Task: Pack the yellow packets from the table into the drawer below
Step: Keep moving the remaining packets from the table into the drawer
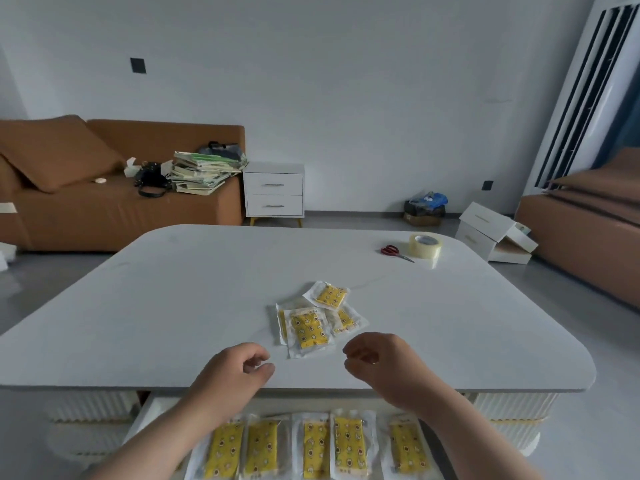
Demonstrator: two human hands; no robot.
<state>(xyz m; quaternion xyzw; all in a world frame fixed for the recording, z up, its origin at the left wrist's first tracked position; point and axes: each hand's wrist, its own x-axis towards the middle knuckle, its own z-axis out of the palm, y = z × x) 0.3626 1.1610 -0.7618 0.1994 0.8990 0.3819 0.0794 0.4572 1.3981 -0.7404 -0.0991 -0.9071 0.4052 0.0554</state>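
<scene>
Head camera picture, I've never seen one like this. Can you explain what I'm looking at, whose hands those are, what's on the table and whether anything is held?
No machine here: a person wears one wide-angle camera on the head, so you look forward and down over their own arms. The left hand and right hand hover over the near edge of the white table, fingers loosely curled, with no grip on anything. Just beyond them lies a pile of yellow packets. Further back on the right are red-handled scissors and a roll of clear tape. Below the table edge an open drawer holds a row of packets already laid inside.
</scene>
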